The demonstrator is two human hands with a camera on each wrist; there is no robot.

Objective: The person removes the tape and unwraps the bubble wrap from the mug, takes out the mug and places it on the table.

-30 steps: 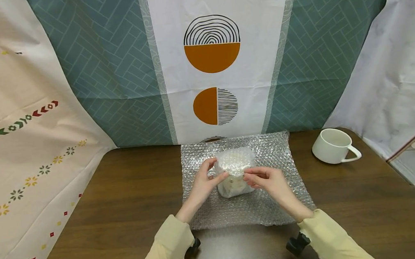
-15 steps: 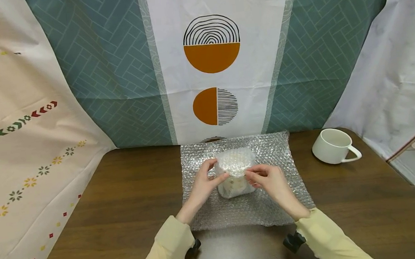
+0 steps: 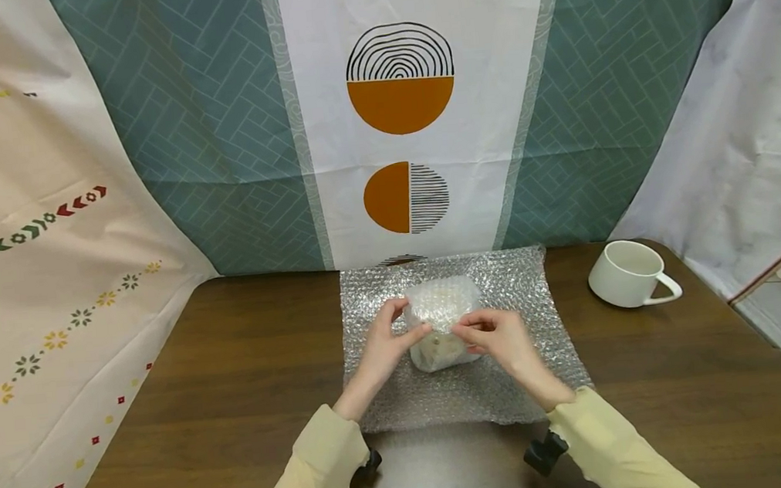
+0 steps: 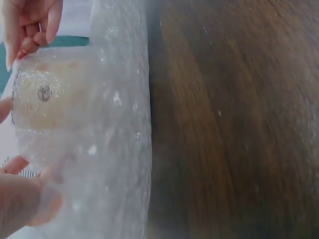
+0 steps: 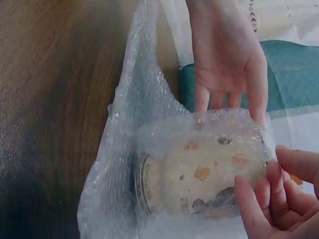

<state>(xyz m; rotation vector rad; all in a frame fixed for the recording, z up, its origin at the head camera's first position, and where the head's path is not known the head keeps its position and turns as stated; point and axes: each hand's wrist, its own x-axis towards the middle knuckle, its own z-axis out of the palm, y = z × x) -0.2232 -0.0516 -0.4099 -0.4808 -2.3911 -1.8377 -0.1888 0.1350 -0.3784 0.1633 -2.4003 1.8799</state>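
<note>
A cream cup-like item [image 5: 199, 172] with brown and orange prints stands wrapped in bubble wrap; its exact kind is blurred by the film. In the head view this bundle [image 3: 442, 352] stands on a larger bubble wrap sheet [image 3: 439, 406]. My left hand [image 3: 380, 351] holds the bundle's left side, thumb across the front and fingers at the side. From the right, my right hand [image 3: 503, 340] pinches the edge of the wrap at the upper front with thumb and fingertips. Both hands also show in the right wrist view: the left hand [image 5: 227, 59] beyond the bundle, the right hand [image 5: 286, 204] nearer.
A white mug [image 3: 625, 276] stands on the wooden table [image 3: 255, 364] at the back right, its handle pointing right. Patterned cloths [image 3: 227, 134] hang behind and at both sides of the table.
My right hand has shifted slightly left along the front of the wrap, its wrist moving inward. The left hand keeps its hold, and the bundle stays in place.
</note>
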